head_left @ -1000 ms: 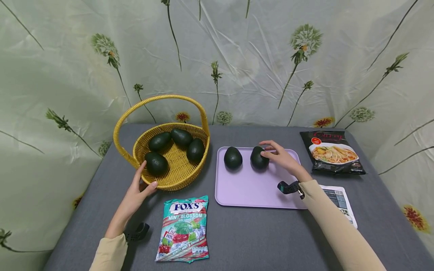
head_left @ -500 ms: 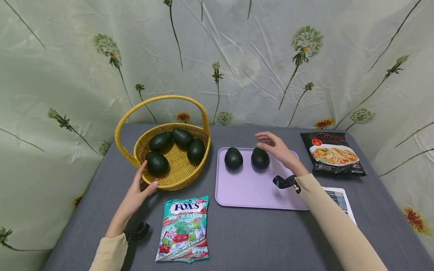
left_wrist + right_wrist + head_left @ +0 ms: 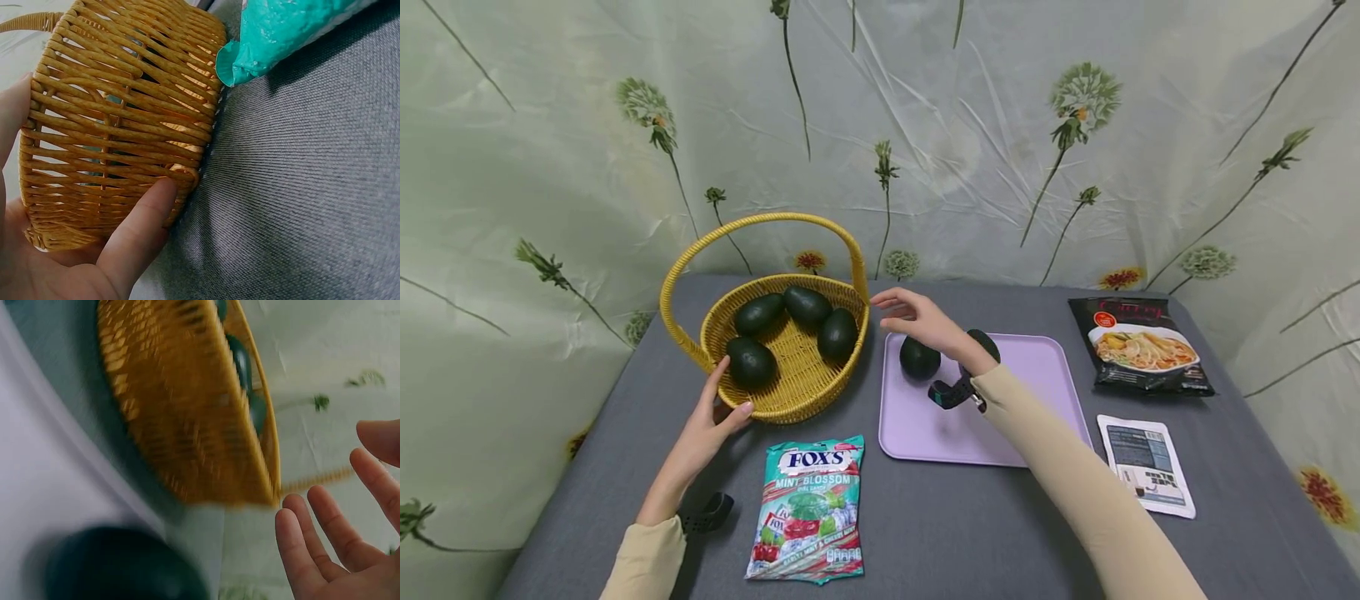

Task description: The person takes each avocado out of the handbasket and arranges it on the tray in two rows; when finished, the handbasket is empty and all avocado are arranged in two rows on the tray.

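My left hand (image 3: 706, 425) holds the near left side of the yellow wicker basket (image 3: 797, 400); in the left wrist view the thumb (image 3: 140, 228) presses its woven wall. Inside lie several dark green avocados (image 3: 752, 363), and a tall handle arches above. My right hand (image 3: 917, 321), nothing in it, is above the back left of the lilac tray (image 3: 955, 425), fingertips by the basket's right rim. In the right wrist view its fingers (image 3: 350, 544) are spread and loosely bent. On the tray sit two avocados, one (image 3: 919, 360) below the hand, the other (image 3: 983, 343) partly hidden behind the forearm.
A teal Fox's candy bag (image 3: 808, 508) lies in front of the basket. To the tray's right are a black noodle packet (image 3: 1141, 346) and a white labelled packet (image 3: 1146, 467). A flower-printed cloth (image 3: 970, 167) hangs behind the grey table (image 3: 955, 533).
My right hand has left the right-hand avocado on the tray and moved left, empty, to the basket's rim. My left hand keeps its place on the basket.
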### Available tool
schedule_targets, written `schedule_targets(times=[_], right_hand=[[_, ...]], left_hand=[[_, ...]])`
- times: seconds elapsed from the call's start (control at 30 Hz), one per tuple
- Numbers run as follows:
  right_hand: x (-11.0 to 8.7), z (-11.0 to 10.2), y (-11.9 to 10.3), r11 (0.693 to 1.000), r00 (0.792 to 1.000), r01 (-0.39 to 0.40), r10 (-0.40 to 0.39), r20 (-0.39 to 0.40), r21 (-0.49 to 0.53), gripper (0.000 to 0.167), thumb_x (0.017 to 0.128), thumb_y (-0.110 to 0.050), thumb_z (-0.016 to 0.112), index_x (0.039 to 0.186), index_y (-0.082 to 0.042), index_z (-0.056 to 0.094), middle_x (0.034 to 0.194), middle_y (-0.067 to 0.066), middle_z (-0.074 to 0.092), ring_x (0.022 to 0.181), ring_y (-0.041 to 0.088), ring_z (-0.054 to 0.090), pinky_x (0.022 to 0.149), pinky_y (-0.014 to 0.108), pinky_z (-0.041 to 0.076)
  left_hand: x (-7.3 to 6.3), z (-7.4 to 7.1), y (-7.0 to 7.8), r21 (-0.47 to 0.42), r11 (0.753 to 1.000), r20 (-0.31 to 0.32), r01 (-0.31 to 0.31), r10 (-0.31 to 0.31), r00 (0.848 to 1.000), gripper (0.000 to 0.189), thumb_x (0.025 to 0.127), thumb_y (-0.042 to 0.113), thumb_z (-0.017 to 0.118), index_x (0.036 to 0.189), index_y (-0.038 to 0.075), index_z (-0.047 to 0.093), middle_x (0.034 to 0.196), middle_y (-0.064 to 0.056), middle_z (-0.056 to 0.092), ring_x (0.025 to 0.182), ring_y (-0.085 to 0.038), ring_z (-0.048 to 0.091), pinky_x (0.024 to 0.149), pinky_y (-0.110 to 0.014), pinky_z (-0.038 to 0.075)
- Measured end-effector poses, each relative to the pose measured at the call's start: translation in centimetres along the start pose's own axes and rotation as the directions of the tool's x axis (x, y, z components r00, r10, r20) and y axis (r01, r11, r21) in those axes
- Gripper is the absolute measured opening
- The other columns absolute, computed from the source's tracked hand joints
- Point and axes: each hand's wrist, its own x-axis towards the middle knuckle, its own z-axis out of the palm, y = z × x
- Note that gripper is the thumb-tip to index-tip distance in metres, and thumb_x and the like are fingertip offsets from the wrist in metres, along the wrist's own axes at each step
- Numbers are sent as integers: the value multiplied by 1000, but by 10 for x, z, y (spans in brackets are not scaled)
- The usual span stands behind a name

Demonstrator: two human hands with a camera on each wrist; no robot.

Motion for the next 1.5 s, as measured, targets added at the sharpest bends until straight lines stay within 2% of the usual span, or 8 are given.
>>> schedule_targets(times=[0.2,0.33,0.5,0.83,1.0,1.13,1.37,1.5], right_hand=[[32,32,-11,999,996,0,3,85,-45,39,96,-6,57,134,-2,50,137,19,46,126,36,44,98,38,40],[49,45,-16,989,994,-33,48,102,-143,42,94,-9,60,135,-5,51,139,12,45,129,31,42,101,38,37],[63,53,-25,961,986,-60,98,132,-268,45,92,-10,62,136,-6,51,141,11,45,131,27,38,102,39,36],[75,76,-21,955,975,-101,151,162,-281,47,87,-3,67,132,-6,55,142,13,43,130,28,39,103,31,35],[77,87,-19,938,979,-109,158,127,-328,43,86,-7,71,128,-7,59,138,14,43,122,29,44,96,32,40],[80,95,-18,927,974,-106,170,150,-360,45,86,-11,73,128,-4,60,134,14,49,122,28,47,96,31,41],[80,100,-19,906,946,-86,204,251,-415,44,87,-16,73,127,-3,62,132,9,56,123,24,49,97,29,40],[79,99,-22,912,931,-109,234,281,-396,40,88,-16,71,125,-6,63,133,8,55,124,24,48,98,31,40]], left_hand=[[-1,0,1,-2,1000,-2,5,-5,1000,82,98,19,56,155,30,-1,156,-21,-2,128,-51,33,92,-59,40],[-1,1,1,-12,1000,2,3,-3,1000,81,98,18,56,155,28,-1,156,-21,-2,128,-51,33,91,-56,43],[-1,0,0,-24,1000,5,4,-4,1000,81,98,18,56,155,28,-1,155,-22,-1,129,-51,32,91,-53,44],[1,1,-2,-26,1000,11,0,0,1000,81,98,18,56,155,29,-2,155,-21,-1,128,-51,34,91,-54,44],[2,1,-2,-30,1000,6,9,-9,1000,81,99,18,56,155,28,-2,155,-22,-1,128,-51,33,90,-54,44],[3,0,1,-28,1000,3,11,-11,1000,82,98,18,56,155,27,-3,155,-22,0,128,-50,34,90,-54,44],[2,0,0,-34,999,7,5,-4,1000,83,98,17,56,155,26,-5,155,-24,0,128,-51,34,90,-54,44],[2,0,-1,-32,999,2,3,-3,1000,82,99,17,56,155,27,-3,155,-22,-1,128,-51,34,91,-55,43]])
